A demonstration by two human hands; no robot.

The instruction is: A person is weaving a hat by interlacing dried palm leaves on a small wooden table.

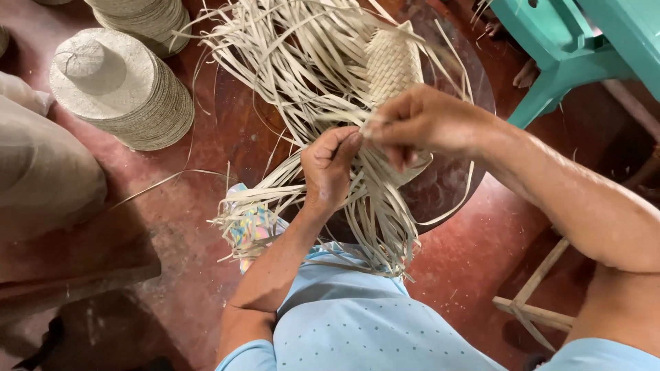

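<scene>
Both hands were buried in a big loose bundle of pale flat palm-leaf strips (309,75) that sat in the middle of the shot and fanned out toward 12 o'clock and back down toward 6 over the lap. The left hand (331,168) was curled with its fingertips pinched on a few strips near the centre, and the right hand (419,122), just at its 2 o'clock, had thumb and fingers pressed together on another strip, the two hands nearly touching. A finished patch of pale checkered woven matting (392,65) stuck up at 12 o'clock from the right hand, joined to the loose strips. It all lay over a dark round wooden tabletop (447,192) on a reddish floor (192,199). Out at 10 o'clock was a stack of round pale woven hat pieces (130,96), with another stack (148,20) at 11. A turquoise plastic chair (584,48) stood at 2 o'clock, well apart from the hands.
</scene>
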